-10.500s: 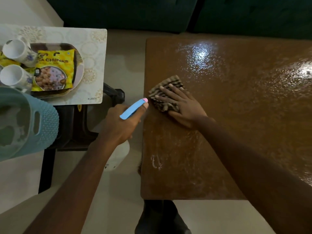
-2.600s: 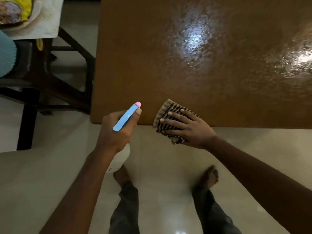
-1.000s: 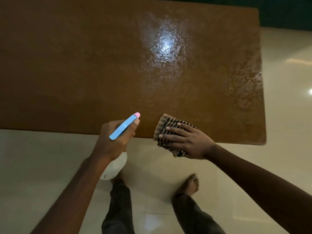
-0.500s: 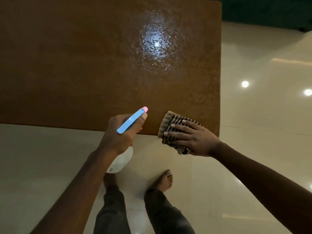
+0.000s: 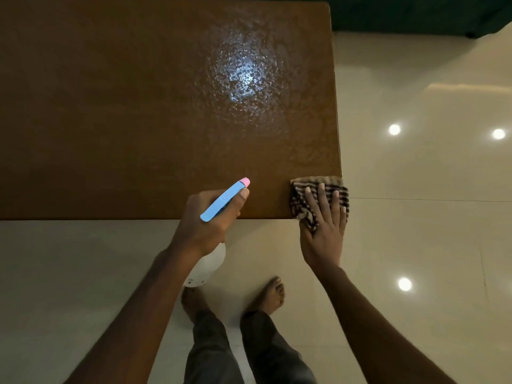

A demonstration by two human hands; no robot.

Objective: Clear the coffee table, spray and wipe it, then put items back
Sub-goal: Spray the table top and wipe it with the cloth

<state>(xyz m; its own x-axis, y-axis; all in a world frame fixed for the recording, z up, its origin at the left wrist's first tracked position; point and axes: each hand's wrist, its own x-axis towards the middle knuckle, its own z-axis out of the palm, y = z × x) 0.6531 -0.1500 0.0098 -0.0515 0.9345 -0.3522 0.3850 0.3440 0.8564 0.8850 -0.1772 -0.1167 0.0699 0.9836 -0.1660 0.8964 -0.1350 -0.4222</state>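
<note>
Right hand (image 5: pixel 324 234), fingers flat, has slid the striped cloth (image 5: pixel 298 196) to the coffee table (image 5: pixel 110 106) corner at centre-right (left hand (image 5: pixel 205 225) grips the spray bottle (image 5: pixel 221 202)), so wiping looks nearly finished.

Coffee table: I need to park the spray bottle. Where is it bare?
The coffee table is bare across its left and middle; droplets glisten right of centre. Only the near right corner is crowded: the right hand presses the cloth there, the left hand holds the spray bottle beside it.
</note>
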